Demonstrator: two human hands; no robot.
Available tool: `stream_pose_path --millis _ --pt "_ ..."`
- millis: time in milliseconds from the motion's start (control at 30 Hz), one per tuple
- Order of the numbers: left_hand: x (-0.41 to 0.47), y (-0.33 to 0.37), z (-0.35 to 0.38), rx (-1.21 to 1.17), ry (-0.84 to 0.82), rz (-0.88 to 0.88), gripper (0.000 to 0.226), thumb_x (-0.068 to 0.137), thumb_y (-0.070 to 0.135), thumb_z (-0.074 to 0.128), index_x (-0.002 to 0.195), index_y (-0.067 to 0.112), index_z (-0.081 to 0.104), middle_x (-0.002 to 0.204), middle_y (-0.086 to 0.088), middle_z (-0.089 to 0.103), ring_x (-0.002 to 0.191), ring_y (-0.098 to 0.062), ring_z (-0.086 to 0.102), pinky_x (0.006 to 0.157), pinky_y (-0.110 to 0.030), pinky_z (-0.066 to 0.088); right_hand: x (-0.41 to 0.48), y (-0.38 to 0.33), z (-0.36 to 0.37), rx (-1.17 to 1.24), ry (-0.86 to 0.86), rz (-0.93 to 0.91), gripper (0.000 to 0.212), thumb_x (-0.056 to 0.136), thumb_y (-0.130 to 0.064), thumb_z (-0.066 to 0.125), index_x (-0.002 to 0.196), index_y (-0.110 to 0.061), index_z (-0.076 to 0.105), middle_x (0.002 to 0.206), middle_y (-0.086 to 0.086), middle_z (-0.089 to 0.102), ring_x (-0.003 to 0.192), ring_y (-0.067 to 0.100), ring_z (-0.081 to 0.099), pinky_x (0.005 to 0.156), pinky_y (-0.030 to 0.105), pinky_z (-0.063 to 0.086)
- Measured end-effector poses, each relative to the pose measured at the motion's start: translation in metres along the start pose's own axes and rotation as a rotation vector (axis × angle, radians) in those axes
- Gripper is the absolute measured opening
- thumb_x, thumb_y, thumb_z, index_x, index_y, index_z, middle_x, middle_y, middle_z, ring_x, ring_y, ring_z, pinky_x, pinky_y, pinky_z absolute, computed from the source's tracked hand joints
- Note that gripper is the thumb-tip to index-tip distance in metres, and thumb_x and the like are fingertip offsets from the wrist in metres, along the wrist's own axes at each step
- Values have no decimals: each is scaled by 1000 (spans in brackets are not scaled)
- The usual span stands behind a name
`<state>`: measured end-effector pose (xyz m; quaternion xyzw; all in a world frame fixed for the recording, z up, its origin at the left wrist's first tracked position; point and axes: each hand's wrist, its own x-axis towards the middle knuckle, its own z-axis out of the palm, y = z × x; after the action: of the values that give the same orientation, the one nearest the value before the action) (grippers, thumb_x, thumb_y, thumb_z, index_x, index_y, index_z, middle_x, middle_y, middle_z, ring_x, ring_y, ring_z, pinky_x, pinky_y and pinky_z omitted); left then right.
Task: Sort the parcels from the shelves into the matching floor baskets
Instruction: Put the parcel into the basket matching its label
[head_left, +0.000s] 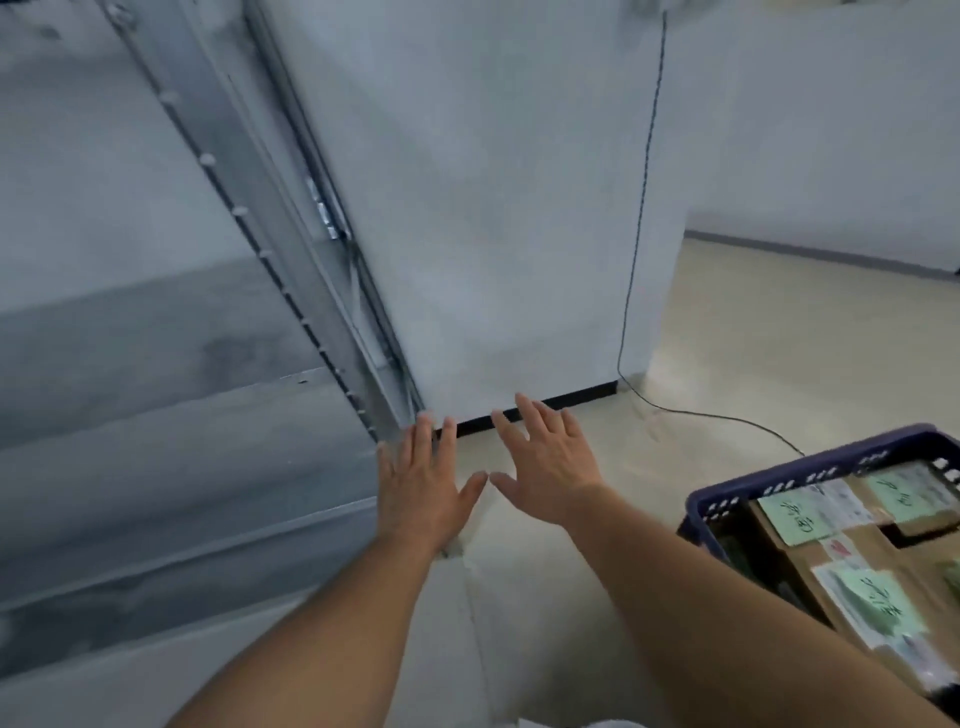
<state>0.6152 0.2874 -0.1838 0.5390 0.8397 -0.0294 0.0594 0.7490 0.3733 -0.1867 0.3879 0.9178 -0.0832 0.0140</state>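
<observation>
Both hands reach out at centre frame, the left hand (422, 486) and right hand (548, 465) spread flat, fingers wide, holding nothing. Behind them stands a grey wall (493, 208) on a pale floor (753, 338). Metal shelves (156, 389) fill the left. Labelled parcels (852, 551) sit in a blue basket (810, 470) at lower right.
</observation>
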Motion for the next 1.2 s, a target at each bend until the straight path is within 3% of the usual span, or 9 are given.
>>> stream_pose_path --millis 333,567,1200 --pt "-100 -236 -15 12 134 -343 82 92 66 25 152 23 -10 160 -9 -9 148 -24 -4 117 -51 -2 43 -245 -9 -180 11 -390 75 94 -55 36 153 -23 4 160 10 -5 146 29 3 118 50 7" --pt "-176 -385 -3 4 193 -526 82 92 66 26 151 24 -12 160 -9 -10 148 -25 -5 118 -50 -2 47 -418 6 -203 15 -557 71 95 -55 36 152 -21 11 160 11 -2 146 29 4 118 49 4" --pt "-297 -629 25 -95 178 -962 77 93 66 15 149 27 -19 159 -7 -17 147 -23 -10 119 -48 -4 81 -722 63 -267 -5 -950 69 97 -57 25 153 -20 10 160 14 7 145 28 13 115 50 12"
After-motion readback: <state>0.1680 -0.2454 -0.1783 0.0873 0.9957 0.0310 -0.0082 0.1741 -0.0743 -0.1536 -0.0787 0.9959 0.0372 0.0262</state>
